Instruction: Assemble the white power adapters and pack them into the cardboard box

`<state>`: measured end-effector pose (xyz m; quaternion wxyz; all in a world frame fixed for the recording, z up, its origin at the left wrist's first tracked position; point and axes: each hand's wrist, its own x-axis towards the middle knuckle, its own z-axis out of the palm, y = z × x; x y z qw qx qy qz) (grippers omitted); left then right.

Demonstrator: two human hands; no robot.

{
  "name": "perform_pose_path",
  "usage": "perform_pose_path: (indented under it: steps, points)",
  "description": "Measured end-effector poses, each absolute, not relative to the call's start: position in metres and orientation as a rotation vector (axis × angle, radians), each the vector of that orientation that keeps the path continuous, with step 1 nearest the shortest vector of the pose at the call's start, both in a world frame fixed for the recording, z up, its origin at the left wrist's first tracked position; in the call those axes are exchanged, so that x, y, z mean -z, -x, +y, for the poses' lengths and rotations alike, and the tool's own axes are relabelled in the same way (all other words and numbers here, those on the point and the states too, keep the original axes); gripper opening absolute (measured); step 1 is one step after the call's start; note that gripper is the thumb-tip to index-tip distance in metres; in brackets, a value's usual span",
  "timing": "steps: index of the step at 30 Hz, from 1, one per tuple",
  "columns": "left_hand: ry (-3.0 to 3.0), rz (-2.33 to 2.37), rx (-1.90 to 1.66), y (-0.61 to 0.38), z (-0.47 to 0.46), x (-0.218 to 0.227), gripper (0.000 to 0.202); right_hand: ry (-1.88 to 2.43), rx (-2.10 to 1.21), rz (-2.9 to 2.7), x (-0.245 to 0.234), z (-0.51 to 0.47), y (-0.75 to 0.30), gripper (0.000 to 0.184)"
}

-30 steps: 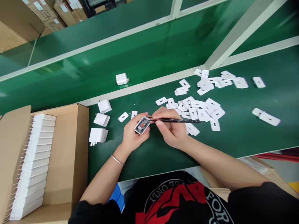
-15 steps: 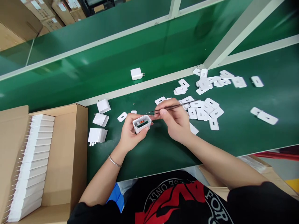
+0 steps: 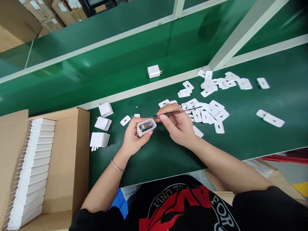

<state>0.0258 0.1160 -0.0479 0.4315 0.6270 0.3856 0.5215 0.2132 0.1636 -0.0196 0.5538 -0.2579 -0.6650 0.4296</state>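
My left hand (image 3: 133,136) is wrapped round a small white charger housing (image 3: 146,127), its open face up, showing an orange part and a circuit board inside. My right hand (image 3: 179,125) pinches thin black tweezers (image 3: 183,112), whose tips sit at the housing's right edge. Both hands hover just above the green work mat (image 3: 240,138). A heap of flat white cover plates (image 3: 207,110) with small slots lies right behind my right hand.
A cardboard box (image 3: 64,150) at the left holds a row of white chargers (image 3: 31,170). Three loose white housings (image 3: 102,123) lie beside it. One finished charger (image 3: 154,71) rides the green conveyor belt (image 3: 96,64) behind. More cover plates (image 3: 270,118) scatter to the right.
The charger on the conveyor has moved to the right. My right hand lifted the tweezers off the housing and brought the tips back to its right edge; my left hand tilted the housing slightly.
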Motion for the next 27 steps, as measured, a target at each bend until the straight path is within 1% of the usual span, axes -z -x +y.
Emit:
perform_pose_path:
  steps: [4,9,16,24,27]
  points:
    - [-1.590,0.990,-1.318,-0.0268,0.1164,0.0454,0.031,0.607,-0.971,-1.606,0.0196,0.1633,-0.2124,0.011]
    - [-1.651,1.020,-1.382,-0.0262,0.1172,0.0439,0.029,0.582,-0.946,-1.604,0.0209,0.1632,-0.2124,0.008]
    - [-1.697,1.069,-1.379,-0.0246,0.1175,0.0437,0.031,0.589,-0.956,-1.635,0.0214,0.1628,-0.2131,0.009]
    - [-1.691,1.010,-1.401,-0.0261,0.1178,0.0411,0.030,0.529,-0.997,-1.599,0.0243,0.1624,-0.2128,0.007]
    - [-1.691,1.044,-1.382,-0.0269,0.1171,0.0425,0.030,0.496,-0.954,-1.650,0.0223,0.1630,-0.2134,0.007]
